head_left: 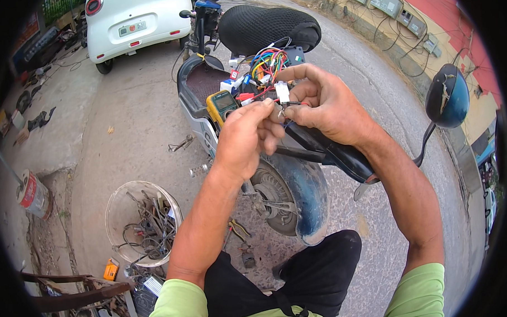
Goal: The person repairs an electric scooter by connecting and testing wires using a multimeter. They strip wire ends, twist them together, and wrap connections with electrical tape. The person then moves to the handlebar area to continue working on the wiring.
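Pinching a thin wire (294, 103) just below the white connector (282, 92), the right hand (336, 103) likely favours fine control; the left hand (244, 139) curls narrowly alongside, its grip too hidden to tell. The yellow meter (222, 103) stands near the wire bundle (269, 63), presumably for easy reading.

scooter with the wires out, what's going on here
A person in a green shirt is handling wiring on a scooter. The right hand pinches thin wires beside a white connector; the left hand meets it there, though whether it grips anything is hard to tell. A bundle of coloured wires sits exposed just beyond, with a yellow multimeter close by. Pliers lie on the ground.
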Tool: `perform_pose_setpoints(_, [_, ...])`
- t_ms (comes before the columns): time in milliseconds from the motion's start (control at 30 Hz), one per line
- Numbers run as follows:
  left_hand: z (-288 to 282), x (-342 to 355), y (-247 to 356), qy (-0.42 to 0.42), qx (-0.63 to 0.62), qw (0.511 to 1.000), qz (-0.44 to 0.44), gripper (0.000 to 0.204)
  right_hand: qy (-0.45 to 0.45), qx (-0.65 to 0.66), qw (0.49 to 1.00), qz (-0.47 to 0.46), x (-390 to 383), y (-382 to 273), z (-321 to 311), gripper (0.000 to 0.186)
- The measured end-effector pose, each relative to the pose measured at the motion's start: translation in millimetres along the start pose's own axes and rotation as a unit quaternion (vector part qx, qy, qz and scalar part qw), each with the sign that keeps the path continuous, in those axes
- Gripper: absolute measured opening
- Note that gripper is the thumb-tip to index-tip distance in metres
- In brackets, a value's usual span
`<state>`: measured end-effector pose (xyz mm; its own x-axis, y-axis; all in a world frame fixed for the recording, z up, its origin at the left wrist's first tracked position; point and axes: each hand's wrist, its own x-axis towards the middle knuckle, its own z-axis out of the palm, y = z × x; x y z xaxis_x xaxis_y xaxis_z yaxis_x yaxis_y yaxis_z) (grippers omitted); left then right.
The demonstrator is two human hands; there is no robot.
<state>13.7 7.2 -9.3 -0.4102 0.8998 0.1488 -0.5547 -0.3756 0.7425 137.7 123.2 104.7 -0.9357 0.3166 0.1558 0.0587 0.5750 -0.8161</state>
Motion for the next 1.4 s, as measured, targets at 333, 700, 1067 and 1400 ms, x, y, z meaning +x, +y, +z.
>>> perform_pose_setpoints(333, [10.4, -6.7, 7.7, 0.093, 0.469, 0.758, 0.444, 0.02, 0.002, 0.016, 1.0, -0.005, 0.9, 5.8, -2.1, 0.06])
perform_pose_setpoints(700, [3.4, 0.1, 4.8, 0.042, 0.481, 0.704, 0.521, 0.015, 0.004, 0.003, 1.0, -0.004, -0.5, 1.9, 0.0, 0.06])
perform_pose_setpoints(1067, [-3.1, -0.4, -4.3, -0.057, -0.097, 0.993, -0.036, 0.026, -0.005, -0.033, 0.999, -0.024, 0.2, 3.5, -0.6, 0.056])
perform_pose_setpoints(1400, [2.9, -6.3, 9.1, 0.081, 0.428, 0.798, 0.417, 0.016, 0.011, 0.011, 1.0, -0.007, -0.2, 1.3, -2.2, 0.06])
